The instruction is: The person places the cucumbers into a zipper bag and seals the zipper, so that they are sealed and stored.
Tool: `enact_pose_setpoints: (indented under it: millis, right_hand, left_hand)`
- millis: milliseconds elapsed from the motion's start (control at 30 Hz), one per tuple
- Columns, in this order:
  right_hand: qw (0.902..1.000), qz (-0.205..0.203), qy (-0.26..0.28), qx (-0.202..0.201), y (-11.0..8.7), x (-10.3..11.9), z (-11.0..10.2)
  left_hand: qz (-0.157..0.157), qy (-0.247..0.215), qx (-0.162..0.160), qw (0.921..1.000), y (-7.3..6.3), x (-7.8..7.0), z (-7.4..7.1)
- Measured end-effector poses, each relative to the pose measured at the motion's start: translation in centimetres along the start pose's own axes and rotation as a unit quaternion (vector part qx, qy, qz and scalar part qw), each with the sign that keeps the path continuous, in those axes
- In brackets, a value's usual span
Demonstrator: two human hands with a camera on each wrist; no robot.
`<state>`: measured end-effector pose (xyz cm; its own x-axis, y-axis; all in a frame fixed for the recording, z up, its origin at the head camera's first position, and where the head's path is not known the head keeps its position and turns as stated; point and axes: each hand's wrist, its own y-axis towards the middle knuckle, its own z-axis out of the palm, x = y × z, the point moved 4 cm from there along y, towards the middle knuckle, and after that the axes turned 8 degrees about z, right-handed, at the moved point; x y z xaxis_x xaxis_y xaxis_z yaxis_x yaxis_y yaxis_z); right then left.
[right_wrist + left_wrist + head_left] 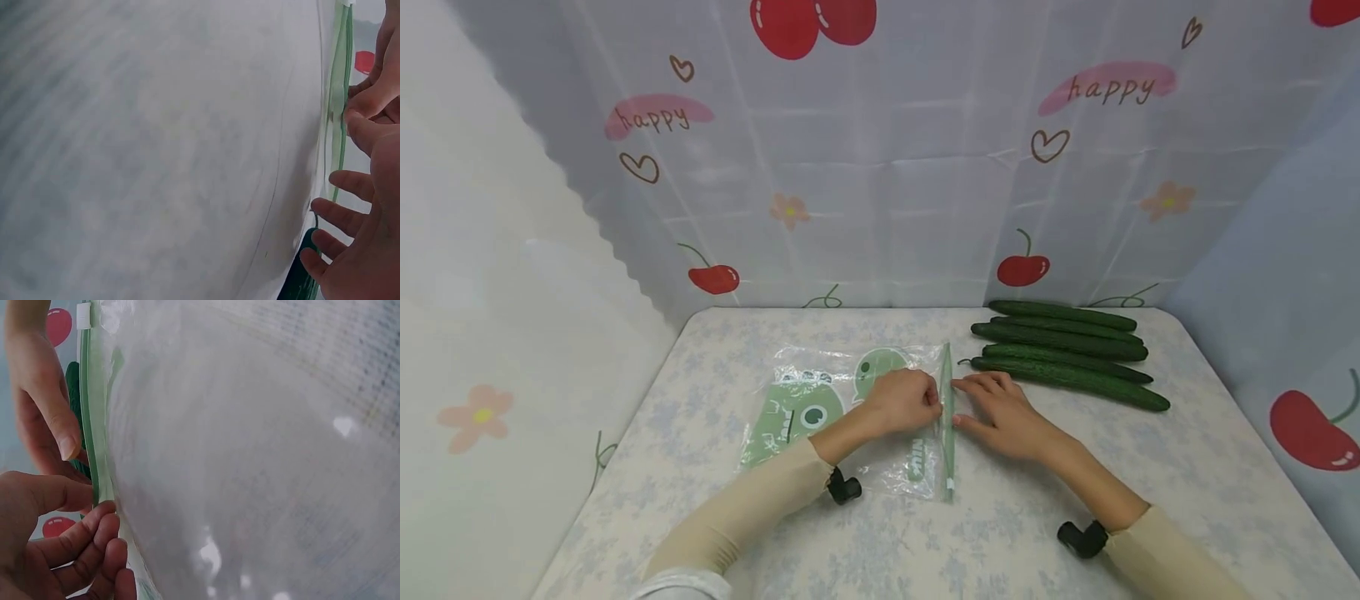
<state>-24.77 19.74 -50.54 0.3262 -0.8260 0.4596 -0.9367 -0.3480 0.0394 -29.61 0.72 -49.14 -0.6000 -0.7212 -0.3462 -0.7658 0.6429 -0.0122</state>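
A clear zip bag [880, 475] with green cartoon prints lies flat on the table, its green zip edge [948, 450] toward the right. My left hand [898, 402] pinches that edge near its middle between thumb and fingers, as the left wrist view shows from close by. Just across the strip is my right hand [1011, 421], its fingers spread and fairly straight, thumb and index fingertips right at the green edge. A white slider [84, 316] sits at the near end of the zip. In the right wrist view, one dark green cucumber [301, 275] shows beyond my right fingers.
Several long cucumbers [1060, 340] lie side by side at the table's back right, just beyond my right hand. The table [700, 400] has a pale floral cover. Printed curtains [887, 167] stand along its back and sides.
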Motion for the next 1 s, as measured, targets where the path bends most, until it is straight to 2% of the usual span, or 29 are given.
enact_pose_setpoints:
  millis: [367, 700, 1000]
  right_hand:
    - [0.9993, 0.017, -0.020, 0.027, 0.6, 1.1, 0.7]
    - [0.9961, 0.026, -0.039, 0.074, 0.5, 1.7, 0.9]
    - [0.9865, 0.024, 0.054, 0.153, 0.4, 1.2, 0.0]
  left_hand:
    - [-0.024, -0.035, -0.017, 0.9990, -0.6, 0.3, -0.6]
    - [-0.017, -0.081, -0.012, 0.9965, -1.4, 0.5, -1.3]
    - [-0.012, -0.132, -0.002, 0.9912, -1.8, 0.6, -1.6]
